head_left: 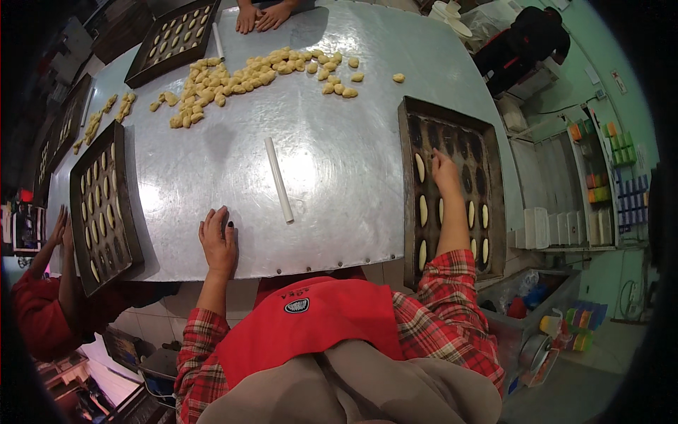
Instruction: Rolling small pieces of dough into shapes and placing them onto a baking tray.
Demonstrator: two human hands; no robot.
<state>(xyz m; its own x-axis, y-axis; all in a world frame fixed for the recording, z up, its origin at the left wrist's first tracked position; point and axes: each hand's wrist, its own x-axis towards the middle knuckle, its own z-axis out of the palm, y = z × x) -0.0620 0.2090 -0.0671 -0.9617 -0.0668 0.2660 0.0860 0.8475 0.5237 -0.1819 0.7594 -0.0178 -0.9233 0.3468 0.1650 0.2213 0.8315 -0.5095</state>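
Note:
My right hand (445,174) is over a dark metal baking tray (452,112) with oval hollows, its fingers drawn together near the upper middle. Whether anything is between those fingertips is hidden. Pale rolled dough sticks (423,210) fill the tray's left column and several hollows nearer me; dark hollows without dough show farther up. Flat on the metal table (339,212), close to its near edge, rests my left hand (218,242), fingers apart and nothing in it. A thin white rolling pin (278,180) lies between my hands, touching neither.
Small dough lumps (233,81) are heaped across the table's far part. Filled trays stand at the left (131,219) and far left (166,68). Another person's hands (265,15) rest at the far edge; a person in red (42,307) works at left. A grey bin (526,318) stands right.

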